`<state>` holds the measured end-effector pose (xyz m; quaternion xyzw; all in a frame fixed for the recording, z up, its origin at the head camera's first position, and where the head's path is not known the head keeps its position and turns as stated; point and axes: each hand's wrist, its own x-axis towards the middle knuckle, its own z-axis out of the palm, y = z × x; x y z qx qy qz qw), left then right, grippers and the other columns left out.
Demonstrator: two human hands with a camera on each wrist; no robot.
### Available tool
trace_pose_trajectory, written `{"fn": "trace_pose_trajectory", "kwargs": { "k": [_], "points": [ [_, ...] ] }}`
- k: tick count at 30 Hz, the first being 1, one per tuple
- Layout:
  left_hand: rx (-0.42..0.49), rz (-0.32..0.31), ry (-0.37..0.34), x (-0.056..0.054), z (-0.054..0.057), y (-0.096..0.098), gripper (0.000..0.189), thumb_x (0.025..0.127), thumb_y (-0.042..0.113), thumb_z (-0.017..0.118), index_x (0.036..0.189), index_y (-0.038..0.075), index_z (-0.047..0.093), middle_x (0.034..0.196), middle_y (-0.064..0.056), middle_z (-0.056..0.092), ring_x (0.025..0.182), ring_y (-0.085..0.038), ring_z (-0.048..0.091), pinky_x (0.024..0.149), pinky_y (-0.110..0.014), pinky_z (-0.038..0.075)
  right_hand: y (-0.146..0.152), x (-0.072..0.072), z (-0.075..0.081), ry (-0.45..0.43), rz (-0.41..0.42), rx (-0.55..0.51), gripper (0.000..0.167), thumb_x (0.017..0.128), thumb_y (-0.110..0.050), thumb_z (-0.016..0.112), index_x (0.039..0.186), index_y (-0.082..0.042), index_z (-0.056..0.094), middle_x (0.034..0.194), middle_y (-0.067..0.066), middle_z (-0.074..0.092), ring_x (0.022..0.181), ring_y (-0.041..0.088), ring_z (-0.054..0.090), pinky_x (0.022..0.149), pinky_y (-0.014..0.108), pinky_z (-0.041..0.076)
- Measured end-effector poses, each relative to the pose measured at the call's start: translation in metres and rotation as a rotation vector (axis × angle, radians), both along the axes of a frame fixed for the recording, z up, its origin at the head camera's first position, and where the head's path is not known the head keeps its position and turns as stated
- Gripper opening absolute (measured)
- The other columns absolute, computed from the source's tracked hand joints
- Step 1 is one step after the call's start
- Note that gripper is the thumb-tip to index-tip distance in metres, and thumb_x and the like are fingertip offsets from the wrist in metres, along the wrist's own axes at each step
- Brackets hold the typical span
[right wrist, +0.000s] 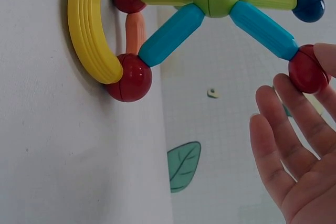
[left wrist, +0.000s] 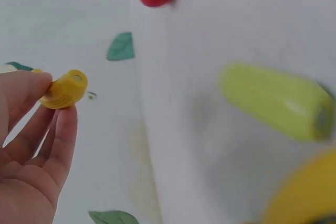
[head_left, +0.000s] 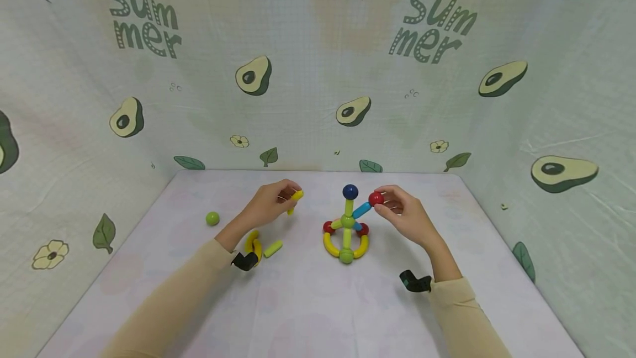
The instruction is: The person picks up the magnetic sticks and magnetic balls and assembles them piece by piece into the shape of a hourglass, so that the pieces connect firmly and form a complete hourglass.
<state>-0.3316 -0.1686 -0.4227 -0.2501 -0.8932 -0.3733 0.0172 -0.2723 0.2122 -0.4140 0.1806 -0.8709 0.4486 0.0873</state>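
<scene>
My left hand (head_left: 268, 205) pinches a yellow curved rod (head_left: 297, 195) between thumb and fingers, left of a ball-and-rod building toy. In the left wrist view a small round disc shows in the end of that rod (left wrist: 68, 90). My right hand (head_left: 408, 220) grips a red ball (head_left: 376, 198) at the outer end of a slanting blue rod (head_left: 362, 210). That rod meets a central green ball (head_left: 348, 221), from which a green rod rises to a dark blue ball (head_left: 350, 191). Yellow curved rods (head_left: 365, 247) and red balls form the base ring.
On the table left of the structure lie a loose green ball (head_left: 212, 218), a short green rod (head_left: 273, 248) and yellow curved rods (head_left: 256, 247), partly behind the left wrist camera (head_left: 245, 261). A printed cloth (head_left: 303, 126) stands behind the table.
</scene>
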Motion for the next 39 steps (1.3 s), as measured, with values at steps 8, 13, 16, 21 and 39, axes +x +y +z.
{"fn": "trace_pose_trajectory", "kwargs": {
  "k": [8, 13, 16, 21, 39],
  "points": [
    [0.129, -0.004, 0.082, 0.001, 0.025, 0.034, 0.034, 0.101, 0.017, 0.075, 0.134, 0.018, 0.066, 0.119, 0.0, 0.074, 0.107, -0.018, 0.071, 0.094, -0.036, 0.062, 0.0, -0.001, -0.002, 0.0, -0.005, 0.006, 0.039, 0.103, -0.027, 0.073, 0.138, -0.013, 0.062, 0.121, 0.01, 0.074, 0.109, 0.027, 0.071, 0.095, 0.032, 0.057],
    [0.194, -0.002, 0.101, 0.0, 0.036, 0.057, 0.036, 0.102, 0.022, 0.074, 0.137, 0.019, 0.064, 0.122, -0.001, 0.073, 0.11, -0.019, 0.071, 0.095, -0.035, 0.061, 0.0, -0.001, -0.002, 0.0, -0.004, 0.006, 0.039, 0.103, -0.027, 0.073, 0.137, -0.013, 0.063, 0.121, 0.01, 0.074, 0.109, 0.027, 0.071, 0.096, 0.032, 0.057],
    [0.228, 0.007, 0.103, -0.001, 0.04, 0.069, 0.037, 0.103, 0.025, 0.074, 0.138, 0.02, 0.064, 0.123, -0.001, 0.072, 0.111, -0.018, 0.071, 0.096, -0.034, 0.061, 0.0, -0.001, -0.002, 0.004, -0.003, 0.007, 0.038, 0.103, -0.026, 0.073, 0.137, -0.013, 0.063, 0.121, 0.01, 0.074, 0.108, 0.027, 0.071, 0.095, 0.032, 0.057],
    [0.276, 0.021, 0.102, -0.003, 0.049, 0.084, 0.038, 0.103, 0.027, 0.074, 0.138, 0.021, 0.063, 0.124, 0.0, 0.071, 0.11, -0.017, 0.07, 0.093, -0.032, 0.061, 0.0, -0.001, -0.002, 0.008, -0.003, 0.009, 0.038, 0.103, -0.026, 0.073, 0.137, -0.013, 0.063, 0.121, 0.01, 0.074, 0.109, 0.027, 0.071, 0.096, 0.032, 0.058],
    [0.327, 0.027, 0.08, -0.003, 0.057, 0.113, 0.037, 0.103, 0.028, 0.073, 0.137, 0.018, 0.063, 0.123, -0.002, 0.071, 0.107, -0.017, 0.069, 0.088, -0.029, 0.062, -0.001, -0.001, 0.0, 0.007, -0.006, 0.008, 0.039, 0.102, -0.026, 0.075, 0.137, -0.015, 0.062, 0.12, 0.008, 0.074, 0.107, 0.026, 0.071, 0.092, 0.025, 0.057]
  ]
}}
